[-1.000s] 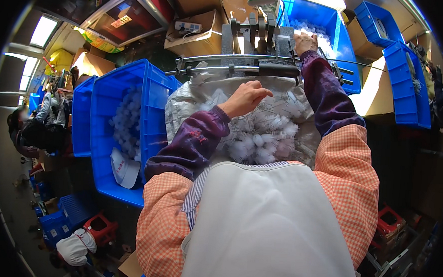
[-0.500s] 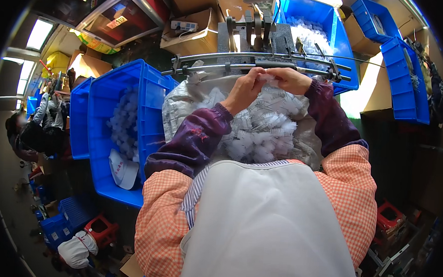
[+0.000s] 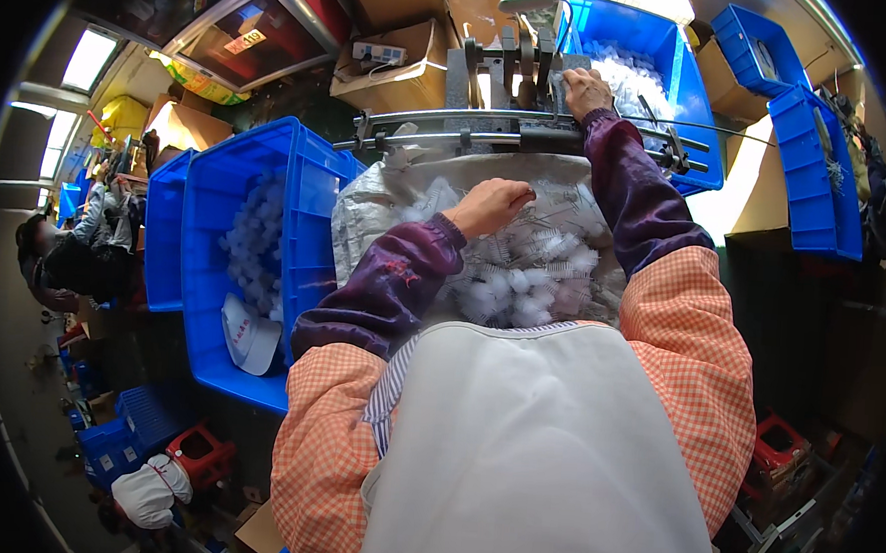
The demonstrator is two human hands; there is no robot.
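Observation:
Over a heap of translucent white plastic pieces with comb-like teeth (image 3: 523,271) hovers my left hand (image 3: 491,208), its fingers curled and pressed together; anything in them is too small to make out. The heap lies on a pale woven sack (image 3: 361,207) in front of me. My right hand (image 3: 586,92) is stretched forward to the right side of a dark metal machine (image 3: 463,77). Its fingers are bent together at the machine's edge, and what they grip is hidden. Two metal rods (image 3: 441,116) run crosswise between the machine and the sack.
At left stands a blue crate (image 3: 290,238) with whitish pieces and a white cap (image 3: 249,336). Another blue crate (image 3: 688,99) of white pieces is behind the machine at right. A cardboard box (image 3: 398,84) sits at the far left of the machine. Another person (image 3: 78,257) is at far left.
My hands were together over the rods with a white piece between them. Now they are apart: the right has gone forward to the machine, the left has dropped back over the heap.

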